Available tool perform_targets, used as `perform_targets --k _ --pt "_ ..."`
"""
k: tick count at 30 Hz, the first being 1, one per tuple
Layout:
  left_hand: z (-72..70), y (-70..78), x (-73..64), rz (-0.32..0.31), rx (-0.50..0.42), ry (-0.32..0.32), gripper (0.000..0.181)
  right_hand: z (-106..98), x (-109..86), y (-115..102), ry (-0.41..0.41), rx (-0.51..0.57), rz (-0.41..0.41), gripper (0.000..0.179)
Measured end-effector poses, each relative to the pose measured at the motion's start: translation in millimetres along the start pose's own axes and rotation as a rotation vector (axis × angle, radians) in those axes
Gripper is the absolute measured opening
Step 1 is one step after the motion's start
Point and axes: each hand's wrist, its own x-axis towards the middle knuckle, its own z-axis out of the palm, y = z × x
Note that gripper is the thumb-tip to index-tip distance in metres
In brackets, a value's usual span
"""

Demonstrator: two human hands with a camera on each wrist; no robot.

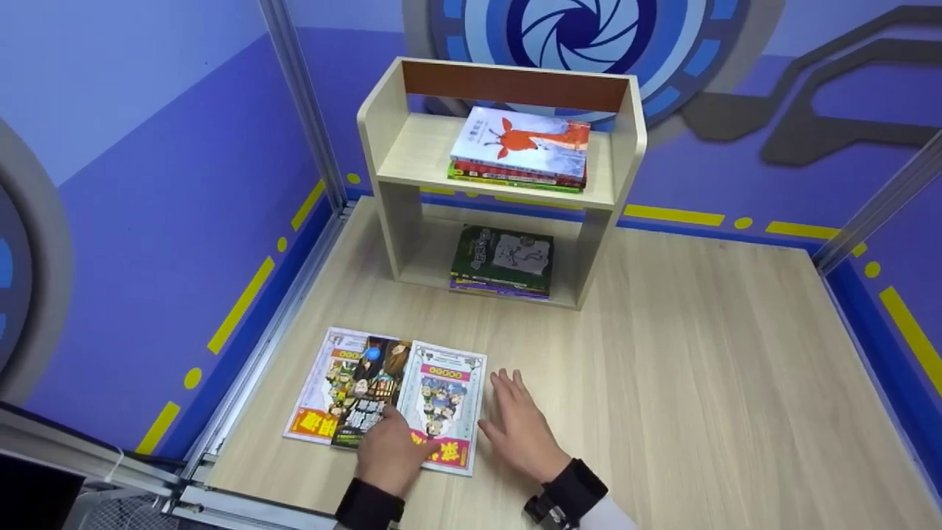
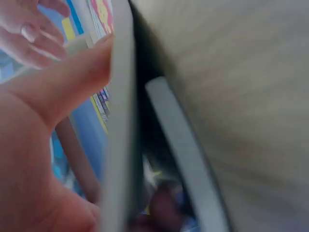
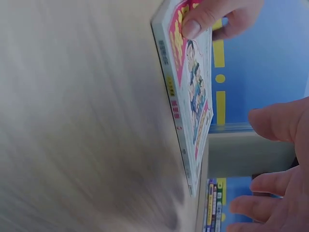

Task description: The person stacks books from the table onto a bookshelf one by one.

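Three books lie side by side near the front left of the table. At the right is a pale-bordered comic book with a pink band (image 1: 462,397). My left hand (image 1: 390,449) pinches its near edge, the thumb (image 2: 82,72) lying on the cover and a finger showing underneath. Partly under that hand is a dark-covered book (image 1: 390,368). It overlaps a pale book with an orange band (image 1: 313,419) at the far left. My right hand (image 1: 521,427) is beside the pink-banded book's right edge, fingers extended and apart from it in the right wrist view.
Behind the books stands a two-tier wooden bookshelf (image 1: 388,228). Its upper tier holds a stack topped by a white book with an orange deer-like animal (image 1: 522,140); a green book (image 1: 500,258) tops the lower stack. A metal frame rail (image 1: 257,383) borders the table's left side.
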Motion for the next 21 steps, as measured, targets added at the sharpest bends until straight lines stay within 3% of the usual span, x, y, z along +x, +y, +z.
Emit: perform_targets --k 2,6,9,13,16,21 --pt "-0.4 -3.0 1.4 0.034 -0.047 0.023 0.116 -3.4 0.5 1.0 0.015 0.013 0.001 0.077" --pt "-2.4 -7.4 2.1 0.166 -0.144 0.102 0.082 -10.3 0.2 4.6 0.052 0.035 0.000 0.073" --pt "-8.2 -7.8 3.7 0.265 -0.247 0.106 0.056 -16.8 1.4 7.1 0.081 0.049 0.009 0.070" --pt "-15.6 -7.6 6.8 0.361 -0.360 0.043 0.035 -27.6 5.2 9.7 0.120 0.077 0.028 0.068" --pt "-20.4 -8.8 9.7 0.416 -0.393 -0.018 0.026 -36.6 8.1 11.7 0.149 0.105 0.039 0.068" --pt "-30.9 -10.6 16.4 0.493 -0.523 -0.215 0.022 -50.7 8.9 18.3 0.141 0.215 0.077 0.069"
